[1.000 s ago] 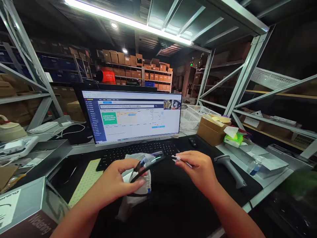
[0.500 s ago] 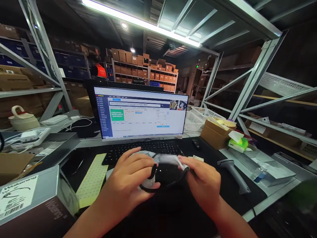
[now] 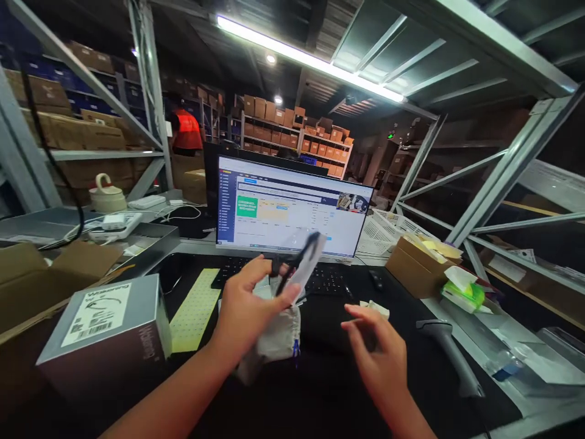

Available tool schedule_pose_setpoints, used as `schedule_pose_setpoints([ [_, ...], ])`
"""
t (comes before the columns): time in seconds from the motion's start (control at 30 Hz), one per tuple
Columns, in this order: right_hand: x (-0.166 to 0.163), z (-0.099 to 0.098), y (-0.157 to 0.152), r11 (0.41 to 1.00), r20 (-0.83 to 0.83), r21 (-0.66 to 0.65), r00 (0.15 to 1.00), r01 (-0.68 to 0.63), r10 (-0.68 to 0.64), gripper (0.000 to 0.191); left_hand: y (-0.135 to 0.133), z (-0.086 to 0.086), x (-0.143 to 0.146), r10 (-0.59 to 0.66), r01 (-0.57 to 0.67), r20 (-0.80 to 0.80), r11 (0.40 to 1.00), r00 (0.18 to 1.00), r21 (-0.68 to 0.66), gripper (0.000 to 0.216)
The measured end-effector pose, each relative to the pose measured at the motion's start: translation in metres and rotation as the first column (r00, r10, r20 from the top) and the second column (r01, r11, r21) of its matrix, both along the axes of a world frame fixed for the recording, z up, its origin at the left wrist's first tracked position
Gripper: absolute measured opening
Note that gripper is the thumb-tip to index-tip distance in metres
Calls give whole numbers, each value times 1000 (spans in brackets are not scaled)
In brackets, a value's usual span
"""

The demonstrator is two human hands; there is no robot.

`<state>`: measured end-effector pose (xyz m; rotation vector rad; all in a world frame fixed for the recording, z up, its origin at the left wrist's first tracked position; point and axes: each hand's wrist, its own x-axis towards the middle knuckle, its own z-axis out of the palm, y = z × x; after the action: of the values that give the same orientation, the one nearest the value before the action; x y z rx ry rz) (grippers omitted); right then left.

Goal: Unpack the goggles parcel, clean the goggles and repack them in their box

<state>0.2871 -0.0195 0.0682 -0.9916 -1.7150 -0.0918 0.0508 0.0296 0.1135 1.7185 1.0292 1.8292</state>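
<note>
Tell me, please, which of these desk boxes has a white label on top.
The silver-grey box nearest the left hand: its flat top bears the label, whereas the cardboard box at far left and the brown box at right stand open.

I read white and black on the held item [image 3: 309, 263], blurred; pouch [image 3: 280, 338] off-white, blue cord [image 3: 296, 349]; sheet [image 3: 194, 318] pale yellow, dotted; box [image 3: 142, 308] silver-grey on top, white label [image 3: 97, 312]; scanner [image 3: 452, 356] grey; counter [image 3: 324, 384] black; tissue pack [image 3: 473, 297] green.
</note>
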Motion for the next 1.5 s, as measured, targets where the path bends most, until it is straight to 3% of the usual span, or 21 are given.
schedule_pose_setpoints([
  [0.03,-6,-5,-2,995,76,94,997,-16,9,23,5,-1,1,-52,76,183,989,982,-123,16],
  [0.1,-19,-15,-5,976,199,198,979,-93,53,33,14,-4,2,-100,246,505,941,857,-231,26],
  [0.2,-33,-26,-4,967,235,206,967,-147,97,50,24,-6,3,-91,376,717,892,691,-250,35],
  [0.27,-37,-28,2,977,238,189,970,-102,55,61,26,-7,4,-97,421,730,865,676,-274,38],
  [0.4,-33,-18,22,977,301,214,950,22,-88,66,23,-8,7,-189,484,633,810,751,-332,38],
  [0.57,-33,1,44,959,417,251,909,-131,15,62,21,-15,13,-247,492,533,782,809,-383,35],
  [0.7,-45,9,47,928,475,346,879,-136,-48,42,23,-23,24,-133,484,674,795,727,-365,42],
  [0.83,-54,19,50,928,532,335,846,-162,-44,22,27,-27,29,-70,538,760,749,646,-388,47],
  [0.93,-50,27,59,919,542,350,840,-184,-38,19,29,-23,23,-155,508,651,764,743,-398,53],
  [1.0,-41,33,68,950,447,276,895,-148,10,22,29,-17,16,-245,454,456,780,855,-432,62],
  [1.1,-19,42,85,997,155,4,985,-79,78,21,34,-10,0,-303,292,57,824,951,-486,67],
  [1.2,13,50,103,936,-144,-335,987,-110,65,24,48,-12,-17,-168,58,-202,886,965,-460,53],
  [1.27,34,54,113,883,-284,-444,959,-152,22,32,65,-22,-28,-33,-167,-422,889,906,-427,42],
  [1.33,53,55,120,870,-353,-468,935,-153,-26,36,86,-35,-37,53,-385,-639,835,767,-393,34],
  [1.4,65,57,124,879,-370,-464,926,-110,-79,34,107,-48,-43,53,-521,-745,747,665,-413,33],
  [1.5,70,60,124,894,-348,-446,928,-37,-136,27,131,-60,-44,-63,-628,-821,612,567,-481,22],
])
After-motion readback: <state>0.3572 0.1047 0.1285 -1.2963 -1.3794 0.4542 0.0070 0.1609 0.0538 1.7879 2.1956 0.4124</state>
